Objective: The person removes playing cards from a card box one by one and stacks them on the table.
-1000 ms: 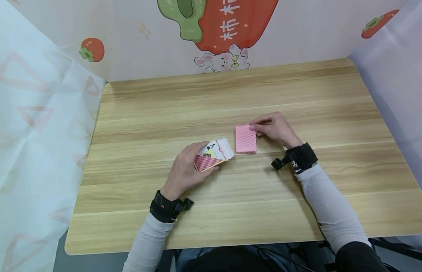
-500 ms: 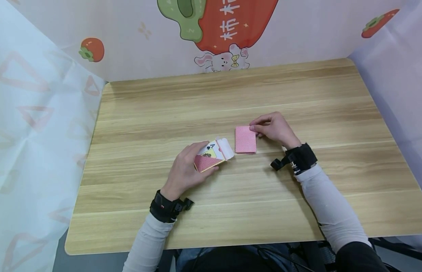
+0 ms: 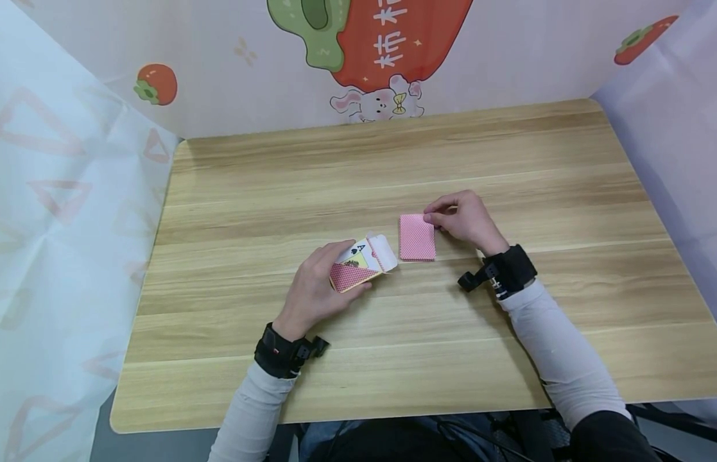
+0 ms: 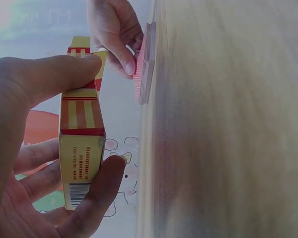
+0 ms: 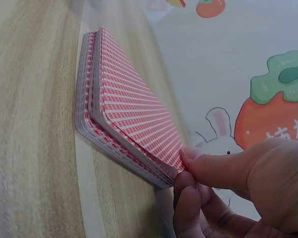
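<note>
My left hand (image 3: 313, 285) grips a playing card box (image 3: 358, 264) above the table, thumb on one side and fingers round the other. Its white flap points right, and an ace is printed or shows on its face. In the left wrist view the yellow end of the box (image 4: 82, 158) bears a barcode. A deck of red-backed playing cards (image 3: 417, 239) lies face down to the right of the box. At its far right corner my right hand (image 3: 469, 218) pinches the upper cards; the right wrist view shows the thumb (image 5: 208, 166) on top and that corner slightly lifted.
The wooden table (image 3: 266, 179) stretches round both hands. A printed cloth (image 3: 219, 64) with fruit and rabbit pictures stands behind it, and pale cloths hang at the left and right sides. Black straps (image 3: 511, 268) with small cameras sit on both wrists.
My right wrist has shifted very slightly left and down, its fingers staying at the deck's corner. The left hand and the box have not moved.
</note>
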Tool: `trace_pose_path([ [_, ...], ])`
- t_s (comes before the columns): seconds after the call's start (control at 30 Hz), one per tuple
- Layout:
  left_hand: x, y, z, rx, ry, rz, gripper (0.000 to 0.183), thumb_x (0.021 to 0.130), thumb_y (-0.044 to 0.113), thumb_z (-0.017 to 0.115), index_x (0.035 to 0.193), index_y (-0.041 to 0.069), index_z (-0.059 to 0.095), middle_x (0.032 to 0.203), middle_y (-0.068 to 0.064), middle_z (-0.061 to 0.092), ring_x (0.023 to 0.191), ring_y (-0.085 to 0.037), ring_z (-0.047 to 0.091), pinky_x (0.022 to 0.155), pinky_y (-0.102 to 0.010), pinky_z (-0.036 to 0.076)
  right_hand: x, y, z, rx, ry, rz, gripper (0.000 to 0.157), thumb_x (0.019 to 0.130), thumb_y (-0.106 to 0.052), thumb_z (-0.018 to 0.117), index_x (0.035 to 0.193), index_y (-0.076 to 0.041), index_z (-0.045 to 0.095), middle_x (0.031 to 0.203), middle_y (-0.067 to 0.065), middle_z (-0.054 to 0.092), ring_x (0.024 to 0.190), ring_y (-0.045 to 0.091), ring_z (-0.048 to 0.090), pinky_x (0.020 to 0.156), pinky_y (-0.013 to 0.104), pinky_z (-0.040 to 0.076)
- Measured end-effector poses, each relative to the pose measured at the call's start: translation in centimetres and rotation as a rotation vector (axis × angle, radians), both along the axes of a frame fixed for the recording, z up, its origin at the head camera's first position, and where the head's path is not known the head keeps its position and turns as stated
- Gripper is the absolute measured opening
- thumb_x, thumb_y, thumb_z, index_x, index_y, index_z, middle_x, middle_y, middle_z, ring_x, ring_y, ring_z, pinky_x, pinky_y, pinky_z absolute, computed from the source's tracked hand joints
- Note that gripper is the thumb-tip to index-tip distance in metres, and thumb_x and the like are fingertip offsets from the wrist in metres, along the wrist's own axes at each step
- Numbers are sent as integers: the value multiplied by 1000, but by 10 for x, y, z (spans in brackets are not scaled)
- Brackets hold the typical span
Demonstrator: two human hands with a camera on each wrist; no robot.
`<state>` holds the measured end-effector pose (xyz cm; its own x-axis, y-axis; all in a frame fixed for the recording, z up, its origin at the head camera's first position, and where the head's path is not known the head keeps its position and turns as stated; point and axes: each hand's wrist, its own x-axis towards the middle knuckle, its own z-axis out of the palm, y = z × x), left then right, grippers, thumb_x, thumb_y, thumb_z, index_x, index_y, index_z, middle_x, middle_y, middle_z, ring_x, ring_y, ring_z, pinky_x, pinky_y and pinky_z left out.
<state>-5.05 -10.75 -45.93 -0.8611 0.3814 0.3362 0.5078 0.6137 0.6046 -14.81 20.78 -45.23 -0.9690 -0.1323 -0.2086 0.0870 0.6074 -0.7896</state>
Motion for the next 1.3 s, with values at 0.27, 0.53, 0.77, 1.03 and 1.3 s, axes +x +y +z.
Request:
trace_pose_path([
  [0.27, -1, 0, 1, 0, -1, -4, 78, 72, 36, 92, 137, 4, 62, 127, -10, 70, 112, -21, 66, 93, -40, 55, 0, -3, 0, 4, 30, -5, 17, 92, -18, 76, 104, -7, 81, 107, 11, 75, 89, 23, 68, 74, 32, 51],
  [0.53, -1, 0, 1, -2, -7, -4, 78, 73, 37, 91, 137, 3, 62, 127, -10, 70, 112, -21, 66, 93, -41, 55, 0, -4, -2, 55, 93, 8, 16, 92, -18, 77, 101, -6, 82, 102, 12, 75, 85, 24, 59, 72, 34, 44],
  [0.77, 0, 0, 0, -2, -5, 0, 78, 72, 36, 92, 137, 4, 62, 128, -10, 70, 113, -21, 66, 94, -41, 55, 1, -4, -2, 55, 100, 16, 16, 93, -17, 76, 101, -5, 82, 100, 13, 75, 83, 24, 59, 71, 35, 44],
  [1.03, 0, 0, 0, -8, -12, 1, 79, 72, 36, 92, 137, 4, 61, 127, -10, 70, 112, -21, 66, 93, -41, 55, 0, -4, -3, 68, 108, 18, 16, 93, -17, 75, 100, -5, 82, 96, 12, 74, 79, 24, 57, 69, 34, 42],
  [1.3, 0, 1, 1, -13, -19, 4, 79, 73, 38, 91, 137, 5, 61, 127, -10, 70, 110, -20, 66, 91, -40, 55, 1, -5, -1, 71, 92, 15, 15, 94, -17, 74, 100, -5, 81, 96, 12, 74, 78, 23, 60, 67, 34, 44],
])
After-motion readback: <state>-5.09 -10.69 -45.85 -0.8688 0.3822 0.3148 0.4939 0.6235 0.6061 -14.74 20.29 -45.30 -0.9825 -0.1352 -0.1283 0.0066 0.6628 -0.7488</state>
